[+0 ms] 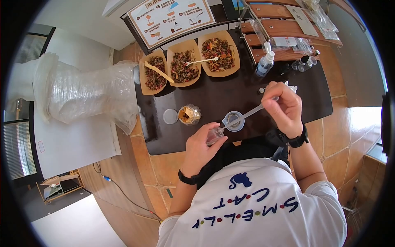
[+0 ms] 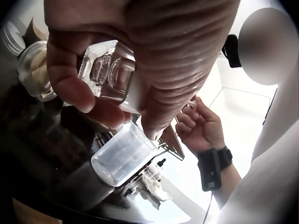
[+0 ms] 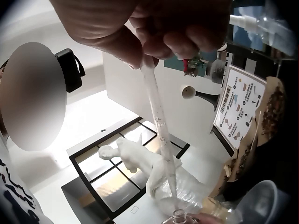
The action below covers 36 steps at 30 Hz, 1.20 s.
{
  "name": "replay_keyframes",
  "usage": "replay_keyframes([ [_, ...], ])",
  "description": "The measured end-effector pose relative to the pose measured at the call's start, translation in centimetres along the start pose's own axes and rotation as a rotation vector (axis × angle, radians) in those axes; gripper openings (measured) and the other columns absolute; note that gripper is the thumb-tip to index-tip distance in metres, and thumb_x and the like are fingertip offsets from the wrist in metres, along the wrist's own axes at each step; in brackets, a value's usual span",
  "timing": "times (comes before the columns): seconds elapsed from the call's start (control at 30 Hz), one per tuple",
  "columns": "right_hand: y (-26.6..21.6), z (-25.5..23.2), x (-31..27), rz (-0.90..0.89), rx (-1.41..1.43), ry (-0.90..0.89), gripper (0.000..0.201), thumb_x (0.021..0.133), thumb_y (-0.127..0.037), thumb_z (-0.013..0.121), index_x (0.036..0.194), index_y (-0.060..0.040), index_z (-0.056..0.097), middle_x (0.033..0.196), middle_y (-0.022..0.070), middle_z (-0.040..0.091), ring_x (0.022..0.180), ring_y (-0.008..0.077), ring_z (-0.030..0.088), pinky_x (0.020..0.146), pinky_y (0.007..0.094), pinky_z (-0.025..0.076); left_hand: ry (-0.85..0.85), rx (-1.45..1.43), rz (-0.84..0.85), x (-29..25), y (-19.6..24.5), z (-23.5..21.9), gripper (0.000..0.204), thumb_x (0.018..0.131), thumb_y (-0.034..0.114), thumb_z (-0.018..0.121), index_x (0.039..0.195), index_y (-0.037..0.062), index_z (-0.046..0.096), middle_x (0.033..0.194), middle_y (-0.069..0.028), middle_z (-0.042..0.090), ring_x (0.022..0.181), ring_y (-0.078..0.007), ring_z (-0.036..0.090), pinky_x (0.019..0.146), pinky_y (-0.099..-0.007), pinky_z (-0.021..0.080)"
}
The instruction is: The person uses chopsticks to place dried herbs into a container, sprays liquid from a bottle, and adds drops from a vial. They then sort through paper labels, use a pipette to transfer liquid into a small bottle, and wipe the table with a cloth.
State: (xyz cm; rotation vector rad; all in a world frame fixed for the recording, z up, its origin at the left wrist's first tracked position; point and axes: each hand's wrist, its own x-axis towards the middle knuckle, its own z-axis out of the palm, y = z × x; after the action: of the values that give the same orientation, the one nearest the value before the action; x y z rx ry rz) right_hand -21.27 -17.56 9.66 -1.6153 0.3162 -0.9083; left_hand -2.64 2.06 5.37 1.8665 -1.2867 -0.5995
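Note:
My left hand (image 1: 198, 149) holds a small clear glass bottle (image 1: 214, 136) near the table's front edge, its thick square base showing in the left wrist view. From the right, my right hand (image 1: 284, 108) pinches the upper end of a translucent plastic dropper (image 1: 252, 112). Small bubbles show inside the dropper's stem in the right wrist view, and its tip reaches the bottle's threaded mouth (image 3: 179, 213). Just beyond the bottle, a translucent plastic measuring cup (image 2: 122, 157) with a spout stands on the dark table, passing under the dropper in the head view.
A glass jar (image 1: 189, 115) of pale pieces stands beside a white lid (image 1: 170, 116). Behind are three paper trays (image 1: 167, 70) of dried flowers, with a wooden spoon (image 1: 158, 71) on the left one. A spray bottle (image 1: 265, 64), small bottles (image 1: 305, 64) and a wooden rack (image 1: 279, 28) occupy the back right.

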Motion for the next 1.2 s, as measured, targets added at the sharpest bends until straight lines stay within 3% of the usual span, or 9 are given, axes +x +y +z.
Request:
replay_keyframes([
  [0.13,0.2,-0.1,0.0,0.040,-0.016,0.130,0.004,0.095,-0.003,0.067,0.096,-0.0005,0.063,0.083,0.0012,0.059,0.073,0.0077,0.052,0.068,0.0231,0.040,0.001,0.004,-0.019,0.0,0.0,-0.2,0.043,0.081,0.020,0.086,0.117,0.0073,0.065,0.093,-0.0123,0.073,0.083,-0.0241,0.073,0.075,-0.0319,0.056],
  [0.23,0.2,0.7,0.1,0.108,-0.287,-0.079,0.004,0.090,-0.002,0.069,0.091,-0.0011,0.065,0.077,0.0029,0.058,0.065,0.0098,0.054,0.060,0.0241,0.041,-0.025,-0.010,-0.053,0.0,0.1,-0.2,0.043,0.081,0.019,0.086,0.117,0.0070,0.065,0.093,-0.0122,0.073,0.084,-0.0241,0.073,0.075,-0.0319,0.056],
  [0.37,0.8,1.6,-0.1,0.108,-0.322,-0.144,0.008,0.087,-0.003,0.073,0.090,-0.0008,0.066,0.075,0.0074,0.060,0.062,0.0169,0.060,0.055,0.0279,0.045,-0.021,-0.013,-0.050,0.1,0.1,0.0,0.043,0.081,0.018,0.085,0.117,0.0069,0.065,0.093,-0.0121,0.073,0.083,-0.0240,0.073,0.075,-0.0315,0.056],
  [0.43,1.0,1.8,-0.1,0.049,-0.380,-0.177,0.010,0.086,-0.004,0.074,0.089,-0.0004,0.065,0.076,0.0085,0.061,0.061,0.0186,0.061,0.054,0.0289,0.046,0.022,-0.008,0.011,0.1,-0.2,0.1,0.041,0.081,0.023,0.085,0.115,0.0088,0.066,0.089,-0.0108,0.073,0.076,-0.0247,0.073,0.069,-0.0325,0.057],
  [0.53,0.5,1.8,0.1,0.071,-0.345,-0.176,0.011,0.085,-0.004,0.075,0.089,-0.0004,0.065,0.075,0.0080,0.060,0.061,0.0182,0.061,0.055,0.0284,0.046,-0.019,-0.006,-0.050,0.0,0.0,-0.2,0.042,0.081,0.017,0.085,0.117,0.0068,0.065,0.093,-0.0116,0.073,0.082,-0.0231,0.073,0.074,-0.0309,0.056],
  [0.87,-0.1,0.3,0.3,-0.014,-0.261,-0.008,0.006,0.085,0.001,0.069,0.085,-0.0015,0.064,0.073,0.0052,0.058,0.061,0.0128,0.056,0.055,0.0256,0.043,-0.005,-0.027,-0.027,0.0,-0.1,0.0,0.043,0.080,0.018,0.086,0.116,0.0077,0.065,0.093,-0.0120,0.073,0.084,-0.0245,0.073,0.074,-0.0316,0.056],
  [1.2,-0.2,1.1,0.6,-0.056,-0.442,-0.134,0.010,0.080,0.002,0.071,0.082,-0.0020,0.062,0.070,0.0083,0.057,0.060,0.0228,0.060,0.054,0.0307,0.045,-0.006,-0.024,-0.039,0.1,0.1,-0.3,0.043,0.080,0.019,0.086,0.116,0.0072,0.065,0.094,-0.0130,0.073,0.084,-0.0261,0.073,0.075,-0.0322,0.056],
])
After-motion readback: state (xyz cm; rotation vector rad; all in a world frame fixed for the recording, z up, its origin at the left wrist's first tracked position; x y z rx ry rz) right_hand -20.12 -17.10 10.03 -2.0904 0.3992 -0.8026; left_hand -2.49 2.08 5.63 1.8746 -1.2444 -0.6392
